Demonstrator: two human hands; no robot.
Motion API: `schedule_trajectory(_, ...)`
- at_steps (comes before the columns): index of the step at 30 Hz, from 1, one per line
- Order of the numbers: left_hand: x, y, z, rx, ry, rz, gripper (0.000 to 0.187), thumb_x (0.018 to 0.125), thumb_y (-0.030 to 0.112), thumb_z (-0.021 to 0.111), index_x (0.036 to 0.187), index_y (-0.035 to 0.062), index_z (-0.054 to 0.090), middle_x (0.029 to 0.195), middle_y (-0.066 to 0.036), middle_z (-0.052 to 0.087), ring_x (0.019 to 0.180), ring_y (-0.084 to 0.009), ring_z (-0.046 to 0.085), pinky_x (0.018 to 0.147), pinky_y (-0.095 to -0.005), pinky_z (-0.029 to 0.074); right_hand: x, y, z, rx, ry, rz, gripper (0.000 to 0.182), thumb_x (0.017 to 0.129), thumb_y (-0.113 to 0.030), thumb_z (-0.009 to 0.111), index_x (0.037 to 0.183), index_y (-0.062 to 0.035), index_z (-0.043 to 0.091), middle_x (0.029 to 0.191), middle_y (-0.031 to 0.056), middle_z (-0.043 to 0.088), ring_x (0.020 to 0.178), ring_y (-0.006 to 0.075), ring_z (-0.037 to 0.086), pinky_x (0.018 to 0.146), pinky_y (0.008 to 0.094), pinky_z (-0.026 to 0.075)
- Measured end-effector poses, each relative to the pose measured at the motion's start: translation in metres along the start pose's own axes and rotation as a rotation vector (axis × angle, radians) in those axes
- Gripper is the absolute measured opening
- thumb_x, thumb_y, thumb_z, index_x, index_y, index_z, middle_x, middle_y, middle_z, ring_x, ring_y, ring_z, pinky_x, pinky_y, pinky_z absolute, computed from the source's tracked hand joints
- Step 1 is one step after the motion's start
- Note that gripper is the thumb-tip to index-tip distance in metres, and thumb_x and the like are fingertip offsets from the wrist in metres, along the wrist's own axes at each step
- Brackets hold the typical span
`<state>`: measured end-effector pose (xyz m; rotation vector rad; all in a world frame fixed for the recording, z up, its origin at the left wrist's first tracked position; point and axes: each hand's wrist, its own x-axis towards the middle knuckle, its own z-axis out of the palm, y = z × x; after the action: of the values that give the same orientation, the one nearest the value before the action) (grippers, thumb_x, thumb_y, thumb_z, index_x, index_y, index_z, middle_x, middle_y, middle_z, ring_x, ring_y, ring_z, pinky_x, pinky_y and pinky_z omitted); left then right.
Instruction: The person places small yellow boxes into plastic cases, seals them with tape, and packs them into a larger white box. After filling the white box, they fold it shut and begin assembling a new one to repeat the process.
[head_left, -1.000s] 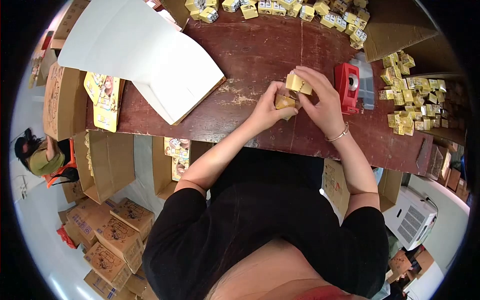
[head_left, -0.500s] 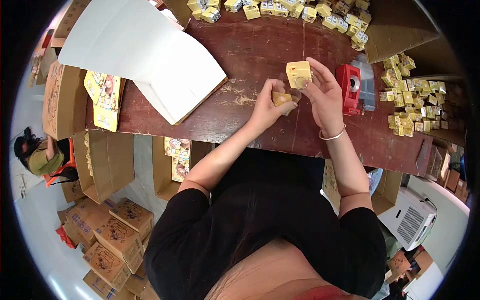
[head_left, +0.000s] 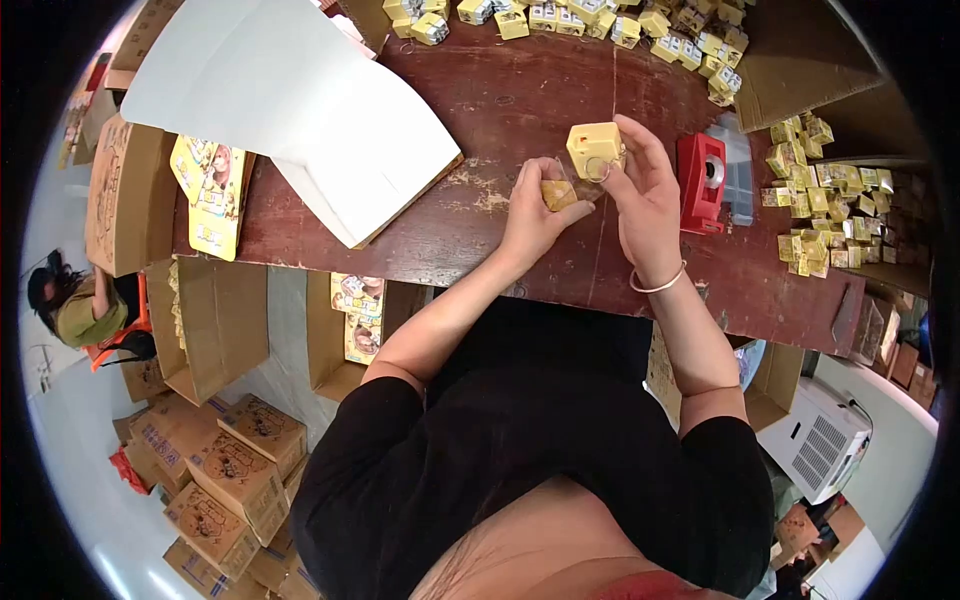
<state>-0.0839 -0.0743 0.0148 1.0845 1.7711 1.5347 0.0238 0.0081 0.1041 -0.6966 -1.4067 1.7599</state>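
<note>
Holding a yellow block over the desk: right hand, thumb and fingers partly closed on it, metal ring showing at block's near side. Left hand curled round a small clear-and-yellow pack, just beside the block. One second ago, hands closer together, right fingers over the block, ring not plainly seen; now right hand drawn back, block turned. Half a second ago, nearly the same pose. Red tape dispenser unmoved on desk, near right hand.
</note>
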Motion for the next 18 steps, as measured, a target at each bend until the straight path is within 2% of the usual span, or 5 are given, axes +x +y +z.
schedule_trajectory(5,-0.005,0.001,-0.001,-0.088,-0.016,0.004,0.053,0.07,0.011,0.083,0.108,0.0038,0.046,0.097,-0.007,0.053,0.091,-0.017,0.054,0.08,-0.0319,0.048,0.003,0.011,-0.007,-0.281,0.044,-0.143,0.047,0.088,0.008,0.055,0.133,-0.0019,0.046,0.13,0.0113,0.051,0.122,0.0208,0.052,0.104,0.0325,0.043)
schedule_trajectory(7,-0.006,-0.002,0.002,-0.116,-0.044,0.003,0.052,0.073,0.01,0.081,0.111,0.004,0.046,0.1,-0.006,0.053,0.093,-0.015,0.053,0.082,-0.0305,0.047,0.004,0.018,-0.008,-0.484,0.027,-0.223,0.045,0.084,0.007,0.057,0.128,-0.002,0.051,0.128,0.0142,0.052,0.121,0.0263,0.053,0.101,0.0339,0.045)
schedule_trajectory(8,-0.007,-0.004,0.004,-0.174,-0.042,-0.029,0.051,0.074,0.01,0.08,0.111,0.0042,0.045,0.101,-0.006,0.053,0.094,-0.0148,0.053,0.082,-0.0303,0.047,0.005,0.02,-0.011,-0.69,0.017,-0.345,0.045,0.079,0.006,0.058,0.124,-0.0021,0.054,0.126,0.0162,0.054,0.12,0.0315,0.054,0.1,0.0364,0.045)
schedule_trajectory(13,-0.005,-0.005,0.003,-0.184,-0.009,-0.031,0.051,0.073,0.014,0.083,0.108,0.0043,0.046,0.099,-0.007,0.055,0.091,-0.0166,0.056,0.079,-0.032,0.048,-0.005,0.019,-0.014,-0.805,-0.135,-0.361,0.047,0.077,0.004,0.059,0.123,-0.0053,0.057,0.125,0.0157,0.056,0.12,0.033,0.054,0.103,0.039,0.042)
schedule_trajectory(18,-0.002,-0.012,-0.003,-0.152,-0.157,0.072,0.054,0.076,0.012,0.081,0.115,0.0041,0.044,0.105,-0.009,0.055,0.097,-0.0184,0.057,0.082,-0.0325,0.048,-0.008,0.015,-0.029,-0.932,-0.372,-0.317,0.046,0.076,0.001,0.06,0.121,-0.0078,0.059,0.127,0.015,0.055,0.122,0.0332,0.052,0.105,0.0437,0.04)
